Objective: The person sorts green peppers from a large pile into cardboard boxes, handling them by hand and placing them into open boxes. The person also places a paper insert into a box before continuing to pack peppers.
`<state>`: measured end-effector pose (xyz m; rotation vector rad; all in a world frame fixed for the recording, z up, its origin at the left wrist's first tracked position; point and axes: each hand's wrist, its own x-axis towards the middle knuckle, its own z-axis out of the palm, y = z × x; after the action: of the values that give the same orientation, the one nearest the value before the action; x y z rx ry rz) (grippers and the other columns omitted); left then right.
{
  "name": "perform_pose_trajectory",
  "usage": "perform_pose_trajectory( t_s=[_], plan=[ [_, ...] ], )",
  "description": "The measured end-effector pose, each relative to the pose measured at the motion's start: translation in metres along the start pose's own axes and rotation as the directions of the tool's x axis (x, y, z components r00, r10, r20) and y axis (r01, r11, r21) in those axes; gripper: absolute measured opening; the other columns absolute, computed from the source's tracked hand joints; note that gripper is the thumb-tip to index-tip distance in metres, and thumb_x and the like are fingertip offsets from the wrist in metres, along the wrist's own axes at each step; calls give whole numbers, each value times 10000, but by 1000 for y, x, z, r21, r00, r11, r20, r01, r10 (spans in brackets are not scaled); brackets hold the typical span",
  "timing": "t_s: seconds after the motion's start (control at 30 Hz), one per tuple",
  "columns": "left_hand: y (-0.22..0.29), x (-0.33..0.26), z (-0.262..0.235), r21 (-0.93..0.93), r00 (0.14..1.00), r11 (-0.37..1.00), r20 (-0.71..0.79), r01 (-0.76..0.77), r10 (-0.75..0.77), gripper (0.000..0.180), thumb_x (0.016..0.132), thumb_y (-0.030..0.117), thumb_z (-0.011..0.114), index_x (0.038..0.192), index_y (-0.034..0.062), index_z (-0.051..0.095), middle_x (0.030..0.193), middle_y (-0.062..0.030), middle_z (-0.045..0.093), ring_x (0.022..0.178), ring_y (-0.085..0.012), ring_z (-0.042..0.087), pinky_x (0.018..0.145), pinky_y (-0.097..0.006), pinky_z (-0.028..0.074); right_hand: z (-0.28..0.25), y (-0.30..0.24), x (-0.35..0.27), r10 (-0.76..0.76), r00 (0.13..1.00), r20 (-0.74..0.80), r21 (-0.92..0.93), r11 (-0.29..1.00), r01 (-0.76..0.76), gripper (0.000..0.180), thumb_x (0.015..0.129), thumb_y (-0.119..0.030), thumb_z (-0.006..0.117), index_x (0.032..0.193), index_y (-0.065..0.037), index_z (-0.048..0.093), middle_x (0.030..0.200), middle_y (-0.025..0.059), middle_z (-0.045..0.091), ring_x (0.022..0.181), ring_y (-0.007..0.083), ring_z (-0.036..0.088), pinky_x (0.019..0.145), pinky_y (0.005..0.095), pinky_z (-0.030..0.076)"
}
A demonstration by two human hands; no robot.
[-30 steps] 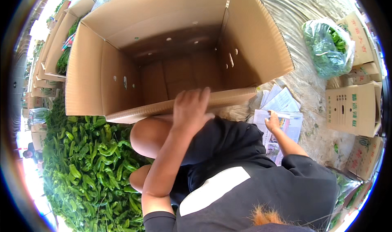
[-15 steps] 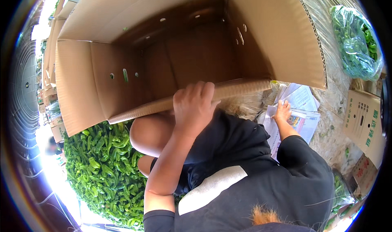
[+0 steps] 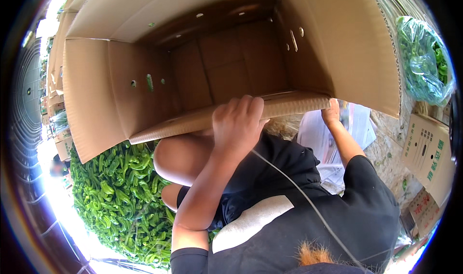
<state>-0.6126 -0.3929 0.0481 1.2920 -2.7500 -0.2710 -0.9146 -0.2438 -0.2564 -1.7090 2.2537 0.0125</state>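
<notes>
A large cardboard box (image 3: 231, 57) stands in front of me with its top flaps spread and its inside bare. My left hand (image 3: 238, 127) is closed over the near edge, its fingers curled around the folded near flap (image 3: 289, 105). At the right end of that flap is my right hand (image 3: 331, 114), up against the box corner; its fingers are mostly hidden there. Beside and beneath that hand lie loose printed sheets of paper (image 3: 316, 141), somewhat blurred.
A heap of green peppers (image 3: 120, 197) spreads at my left, next to my knee. On the right are a clear plastic bag of green vegetables (image 3: 424, 62) and another cardboard box (image 3: 429, 148). More boxes (image 3: 58, 71) are stacked at the far left.
My right hand has moved from lying on the papers up to the box's near right corner. The sheets have shifted. My left hand stays on the flap, slightly farther right in view.
</notes>
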Motion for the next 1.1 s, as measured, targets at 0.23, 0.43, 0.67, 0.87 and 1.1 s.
perform_pose_trajectory(
  t_s=[0.23, 0.43, 0.67, 0.87, 1.1],
  plan=[
    [3, -1, -2, 1, 1000, 1000, -10, 9, -9, 419, 643, 295, 804, 948, 122, 574, 858, -9, 600, 803, -212, 613, 649, -365, 458, 60, -4, -12, 233, 972, -36, 70, 971, -230, 1020, 692, -351, 834, 1471, -65, 240, 1460, 221, 308, 1341, 408, 311, 1115, 469, 321],
    [0, -7, -2, -5, 999, 999, 16, 35, -35, 424, 629, 287, 813, 939, 123, 575, 849, -9, 595, 798, -210, 610, 651, -366, 460, 78, -17, -7, 338, 909, 244, -71, 941, -331, 776, 728, -305, 794, 1376, -74, 434, 1359, 184, 457, 1191, 362, 489, 992, 420, 466],
    [-1, -9, 2, -7, 1000, 1000, -23, 21, -21, 426, 616, 277, 821, 923, 125, 568, 850, 3, 600, 777, -205, 609, 637, -360, 458, 79, -8, -46, 340, 897, 282, 241, 880, -409, 296, 717, -266, 761, 906, -44, 708, 828, 161, 689, 774, 330, 675, 749, 391, 541],
    [0, -12, -1, 2, 998, 998, 12, 56, -56, 410, 642, 276, 813, 924, 128, 555, 877, 8, 601, 829, -200, 608, 664, -374, 458, -19, 36, -59, 213, 844, 492, 815, 230, -532, 149, 768, -114, 812, 785, -50, 678, 712, 4, 661, 653, 80, 610, 617, 244, 507],
    [2, -28, 5, -220, 954, 970, -299, -104, 35, 417, 701, 293, 789, 1023, 114, 593, 1000, -44, 625, 944, -249, 596, 818, -399, 460, -201, 29, -66, -54, 945, 323, 940, 134, -313, 137, 851, -196, 753, 874, -81, 683, 807, -41, 671, 740, 55, 590, 705, 222, 462]
  ],
)
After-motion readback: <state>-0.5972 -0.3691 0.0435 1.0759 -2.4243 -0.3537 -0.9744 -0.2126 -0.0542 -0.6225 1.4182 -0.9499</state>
